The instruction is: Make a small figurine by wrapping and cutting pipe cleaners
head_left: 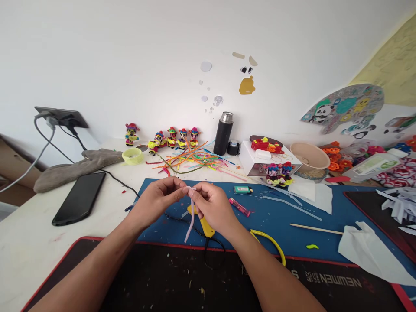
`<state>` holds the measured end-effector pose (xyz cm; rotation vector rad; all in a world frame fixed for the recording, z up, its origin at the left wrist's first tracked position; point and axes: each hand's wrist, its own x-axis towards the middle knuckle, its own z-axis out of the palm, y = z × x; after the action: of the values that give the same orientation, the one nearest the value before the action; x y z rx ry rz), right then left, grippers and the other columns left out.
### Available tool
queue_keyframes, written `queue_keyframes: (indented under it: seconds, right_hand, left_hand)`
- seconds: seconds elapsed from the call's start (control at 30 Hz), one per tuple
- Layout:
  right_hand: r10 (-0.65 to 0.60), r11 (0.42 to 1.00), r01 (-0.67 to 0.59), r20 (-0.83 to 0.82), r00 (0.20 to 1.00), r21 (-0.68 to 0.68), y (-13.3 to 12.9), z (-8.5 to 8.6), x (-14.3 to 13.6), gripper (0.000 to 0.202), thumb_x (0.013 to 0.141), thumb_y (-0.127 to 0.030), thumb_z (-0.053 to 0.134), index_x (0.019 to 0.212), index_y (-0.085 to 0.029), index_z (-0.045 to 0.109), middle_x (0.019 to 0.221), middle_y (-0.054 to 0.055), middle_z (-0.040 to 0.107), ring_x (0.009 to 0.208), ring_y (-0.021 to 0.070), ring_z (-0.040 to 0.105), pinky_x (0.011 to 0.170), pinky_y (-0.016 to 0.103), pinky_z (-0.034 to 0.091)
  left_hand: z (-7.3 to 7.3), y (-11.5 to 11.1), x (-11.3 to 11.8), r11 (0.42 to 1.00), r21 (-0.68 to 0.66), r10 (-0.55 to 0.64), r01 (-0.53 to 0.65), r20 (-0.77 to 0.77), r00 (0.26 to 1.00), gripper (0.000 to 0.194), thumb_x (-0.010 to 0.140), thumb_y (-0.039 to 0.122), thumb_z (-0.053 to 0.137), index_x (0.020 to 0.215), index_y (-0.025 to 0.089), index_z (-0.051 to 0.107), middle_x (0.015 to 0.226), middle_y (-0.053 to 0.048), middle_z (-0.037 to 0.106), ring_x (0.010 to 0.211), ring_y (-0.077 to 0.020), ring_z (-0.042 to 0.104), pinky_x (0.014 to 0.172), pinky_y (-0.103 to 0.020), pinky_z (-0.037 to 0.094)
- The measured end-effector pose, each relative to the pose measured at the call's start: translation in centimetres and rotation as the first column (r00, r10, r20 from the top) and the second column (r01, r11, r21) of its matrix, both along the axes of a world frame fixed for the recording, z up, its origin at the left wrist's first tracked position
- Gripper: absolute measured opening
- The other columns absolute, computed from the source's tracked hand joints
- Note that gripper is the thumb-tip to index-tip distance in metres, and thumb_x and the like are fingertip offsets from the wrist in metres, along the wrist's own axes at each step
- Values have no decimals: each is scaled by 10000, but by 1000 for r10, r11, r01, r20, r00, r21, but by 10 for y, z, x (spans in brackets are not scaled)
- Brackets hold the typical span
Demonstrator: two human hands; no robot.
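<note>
A pale pink pipe cleaner [191,221] is pinched at its upper end between my two hands, and its free length hangs down. My left hand [160,197] is closed, with thumb and forefinger on that end. Close against it, my right hand [212,206] is closed on the same end, fingers curled. A yellow glue gun [205,225] lies on the blue mat [237,234] just beneath, partly hidden by the right hand. To the right of that hand lies a pink lighter [239,207].
Loose coloured pipe cleaners [195,160] lie behind the mat, beside several small figures [172,138]. A black thermos [223,134] stands by a white box [260,158]. At left is a black phone [79,198]. Yellow-handled scissors [271,242] and a wooden stick [315,229] lie right.
</note>
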<state>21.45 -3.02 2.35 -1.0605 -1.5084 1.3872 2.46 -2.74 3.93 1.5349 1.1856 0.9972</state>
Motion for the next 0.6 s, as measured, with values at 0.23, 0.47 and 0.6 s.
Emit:
queue_keyframes:
  seconds: [0.23,0.47,0.6]
  right_hand:
    - [-3,1000,2,15,1000,21,0,-2,0,272,984,-452,632,885,-199,643,579,-64,554,436,92,508,437,206,385]
    - [24,999,-23,14,1000,-23,-1,-4,-2,284,985,-474,636,901,-203,636,590,-61,569,433,90,499,438,202,389]
    - [45,998,-45,20,999,-40,-1,-5,-2,257,982,-455,642,916,-207,635,591,-64,569,418,90,488,422,204,382]
  left_hand:
    - [-1,0,-1,1000,-7,-1,1,-24,1000,382,879,579,747,849,199,728,802,-11,675,756,-177,567,703,-273,458]
    - [-2,0,3,998,28,60,-60,-15,998,379,855,572,762,810,199,705,767,-14,676,720,-178,569,678,-280,461]
    - [-2,0,6,991,35,126,-127,38,991,371,835,559,784,796,204,684,726,3,639,677,-161,540,641,-268,448]
